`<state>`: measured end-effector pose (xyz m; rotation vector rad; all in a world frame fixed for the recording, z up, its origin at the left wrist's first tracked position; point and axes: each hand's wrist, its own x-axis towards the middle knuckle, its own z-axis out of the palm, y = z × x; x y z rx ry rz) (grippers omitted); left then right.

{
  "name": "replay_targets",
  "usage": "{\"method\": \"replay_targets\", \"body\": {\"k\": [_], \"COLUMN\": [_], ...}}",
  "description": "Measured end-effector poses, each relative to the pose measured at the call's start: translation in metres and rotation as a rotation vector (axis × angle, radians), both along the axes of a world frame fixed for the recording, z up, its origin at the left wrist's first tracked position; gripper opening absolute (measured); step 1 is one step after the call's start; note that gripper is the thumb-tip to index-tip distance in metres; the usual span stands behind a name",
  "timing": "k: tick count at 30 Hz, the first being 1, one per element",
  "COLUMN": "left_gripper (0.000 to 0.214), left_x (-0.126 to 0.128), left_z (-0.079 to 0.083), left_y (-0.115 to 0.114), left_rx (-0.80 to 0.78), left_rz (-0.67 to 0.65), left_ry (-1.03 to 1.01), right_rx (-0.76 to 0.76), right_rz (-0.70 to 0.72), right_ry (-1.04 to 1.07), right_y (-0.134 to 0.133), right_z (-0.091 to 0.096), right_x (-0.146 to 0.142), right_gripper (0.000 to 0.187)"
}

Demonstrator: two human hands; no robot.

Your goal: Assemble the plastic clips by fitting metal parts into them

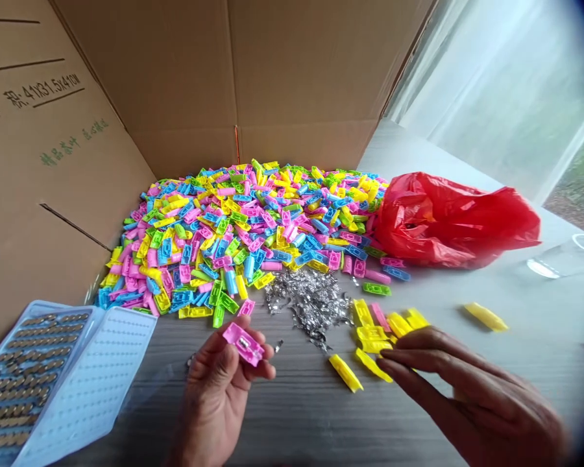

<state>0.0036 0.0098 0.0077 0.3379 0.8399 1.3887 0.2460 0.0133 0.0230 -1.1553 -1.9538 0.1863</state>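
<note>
My left hand (219, 389) grips a small pink plastic casing (244, 344) between thumb and fingers, its hollow side up with a silvery metal piece inside. To the right, my right hand (477, 383) has its fingertips pinched close together over a loose group of yellow plastic casings (372, 334). Whatever those fingertips hold, if anything, is too small or hidden to make out. Between the hands lies another yellow casing (345, 373). A heap of small shiny metal pieces (311, 301) sits just beyond, and a single metal piece (279, 346) rests beside my left fingers.
A large pile of coloured plastic casings (253, 220) lies against cardboard walls (302, 71). At right are a red plastic bag (467, 220) and a clear cup (571, 256). A pale blue tray (90, 383) at left holds rows of round metal discs (19, 383).
</note>
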Motion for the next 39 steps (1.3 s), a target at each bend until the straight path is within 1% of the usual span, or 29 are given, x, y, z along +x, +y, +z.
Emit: {"method": "replay_targets", "body": {"k": [3, 6, 8, 11, 14, 17, 21, 24, 27, 30, 34, 37, 39], "left_gripper": [0.021, 0.025, 0.026, 0.027, 0.025, 0.023, 0.017, 0.018, 0.023, 0.022, 0.023, 0.024, 0.024], "left_x": [-0.008, -0.012, -0.012, -0.007, -0.001, 0.005, 0.009, 0.011, 0.010, 0.009, 0.007, 0.006, 0.007], "left_z": [0.004, 0.007, 0.008, 0.007, 0.006, 0.006, 0.004, 0.001, -0.002, -0.003, -0.007, -0.012, -0.015], "left_y": [0.001, 0.001, -0.001, -0.005, -0.010, -0.015, -0.019, -0.019, -0.019, -0.019, -0.021, -0.022, -0.022], "left_rx": [-0.012, -0.020, -0.027, -0.034, -0.049, -0.075, -0.096, -0.108, -0.098, -0.151, -0.241, -0.293, -0.305], "left_rz": [0.051, 0.086, 0.088, 0.037, -0.019, -0.065, -0.101, -0.125, -0.146, -0.149, -0.146, -0.155, -0.166], "left_ry": [0.020, 0.030, 0.031, -0.004, -0.034, -0.040, -0.056, -0.068, -0.075, -0.066, -0.034, -0.022, -0.015], "right_rx": [-0.063, -0.131, -0.146, -0.174, -0.243, -0.325, -0.419, -0.402, -0.345, -0.277, -0.178, -0.188, -0.241], "right_rz": [0.069, 0.089, 0.137, 0.264, 0.399, 0.482, 0.563, 0.617, 0.630, 0.603, 0.570, 0.552, 0.513], "right_ry": [-0.035, -0.107, -0.117, -0.024, 0.100, 0.163, 0.190, 0.191, 0.156, 0.094, -0.129, -0.204, -0.161], "right_y": [0.009, 0.017, 0.021, 0.021, 0.017, 0.014, 0.013, 0.014, 0.013, 0.013, 0.011, 0.009, 0.009], "right_z": [-0.003, -0.009, -0.011, -0.009, -0.002, 0.004, 0.008, 0.006, 0.002, -0.001, -0.002, -0.001, -0.001], "right_x": [0.000, -0.006, -0.013, -0.030, -0.048, -0.061, -0.071, -0.076, -0.079, -0.082, -0.086, -0.088, -0.082], "right_gripper": [0.009, 0.024, 0.030, 0.036, 0.043, 0.042, 0.032, 0.029, 0.029, 0.027, 0.028, 0.030, 0.028]}}
